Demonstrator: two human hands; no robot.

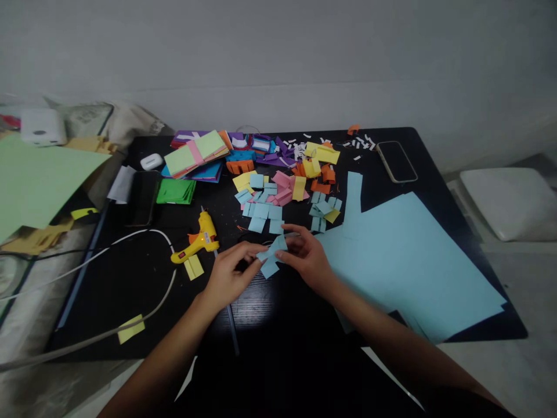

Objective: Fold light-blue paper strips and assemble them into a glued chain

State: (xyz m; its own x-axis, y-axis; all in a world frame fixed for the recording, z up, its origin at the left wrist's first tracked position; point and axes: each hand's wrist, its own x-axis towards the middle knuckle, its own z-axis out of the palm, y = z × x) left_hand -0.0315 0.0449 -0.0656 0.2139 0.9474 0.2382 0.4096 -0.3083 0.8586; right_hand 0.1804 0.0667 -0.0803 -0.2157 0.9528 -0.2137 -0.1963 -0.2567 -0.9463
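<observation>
Between my two hands is a small light-blue paper piece [273, 253] with folded flaps, held just above the black table [278, 313]. My left hand [232, 270] pinches its left end between thumb and fingers. At its right end, my right hand [307, 255] grips it with thumb and forefinger. Beyond the hands lie several small folded light-blue paper pieces [260, 210], with pink paper pieces [284, 188] and yellow ones among them. A yellow hot glue gun [202, 239] lies left of my left hand, a glue stick in its back.
Large light-blue sheets [400, 261] cover the right side. A phone [397, 161] lies at the back right, another dark phone [143, 197] at the left. Stacked coloured paper [198, 154], white scraps [300, 152] and an earbud case [151, 161] sit behind. A white cable [169, 284] loops across the left.
</observation>
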